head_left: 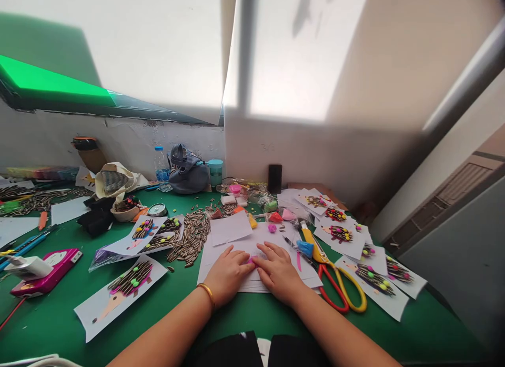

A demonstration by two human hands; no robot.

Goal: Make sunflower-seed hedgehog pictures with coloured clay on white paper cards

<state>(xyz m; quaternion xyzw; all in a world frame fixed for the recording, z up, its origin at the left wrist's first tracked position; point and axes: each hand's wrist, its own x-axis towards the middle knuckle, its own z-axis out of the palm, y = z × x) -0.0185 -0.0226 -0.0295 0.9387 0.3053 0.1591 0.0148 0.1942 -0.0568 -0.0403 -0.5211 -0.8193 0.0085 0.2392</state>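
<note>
My left hand [226, 272], with a gold bracelet at the wrist, rests on a stack of white paper [246, 285]. Its fingers stretch out toward a small piece of pink modelling clay [251, 259]. My right hand [280, 269] lies opposite, fingers spread, its fingertips touching the same clay. The clay is mostly covered by the fingers. A thin pink strip [299, 261] of clay lies right of my right hand. Above the hands sits a blank white card [231, 228]. A small magenta lump [272, 228] is behind my right hand.
Yellow-and-red scissors [331, 272] and a blue clay packet [305, 247] lie at right, near several hedgehog cards [374, 283]. Sunflower seeds [191, 235] are piled at left, beside another hedgehog card [120, 296]. A pink power strip [47, 272] is at far left. A wall stands behind.
</note>
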